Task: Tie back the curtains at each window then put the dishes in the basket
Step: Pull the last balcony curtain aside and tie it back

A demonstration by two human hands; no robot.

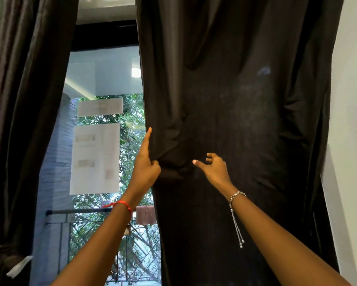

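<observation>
A dark right curtain (235, 100) hangs in front of me, covering the right half of the window. My left hand (146, 168) grips its left edge, forefinger pointing up along the hem, the other fingers curled round a bunched fold of cloth. My right hand (212, 166) hovers just in front of the fabric, thumb out and fingers loosely curled, holding nothing. A dark left curtain (25, 120) hangs at the far left, gathered low by a tie-back (0, 249). No dishes or basket are in view.
The window glass (103, 141) shows between the curtains, with paper sheets stuck on it, a railing and trees outside. A white wall (353, 100) stands at the right edge.
</observation>
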